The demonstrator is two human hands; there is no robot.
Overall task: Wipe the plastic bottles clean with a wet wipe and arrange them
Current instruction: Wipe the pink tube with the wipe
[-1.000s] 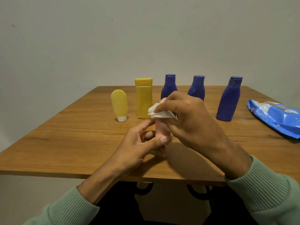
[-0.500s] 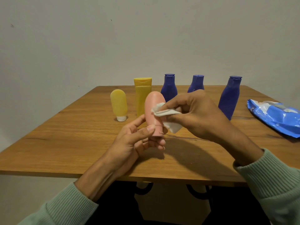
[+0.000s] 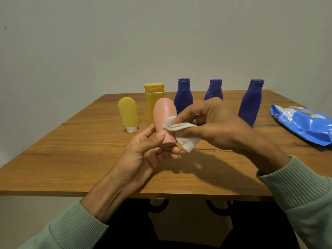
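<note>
Wooden table (image 3: pixel 71 159), wipe (image 3: pixel 180 127) against pink bottle (image 3: pixel 164 114)

A rounded pink plastic bottle (image 3: pixel 164 117), glossy with wet, is held cap-down above the desk (image 3: pixel 71 150). A crumpled white wet wipe (image 3: pixel 187 143) touches its right side. Behind it, standing in a row, are a small yellow bottle (image 3: pixel 128 112) on its white cap, a tall yellow bottle (image 3: pixel 154 94), and upright a left blue bottle (image 3: pixel 183 97), middle blue bottle (image 3: pixel 214 88) and right blue bottle (image 3: pixel 251 103).

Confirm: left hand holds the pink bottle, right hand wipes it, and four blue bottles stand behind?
Wrong count: the head view shows three blue bottles, not four. The left hand holds the pink bottle and the right hand wipes it with a wipe.
</note>
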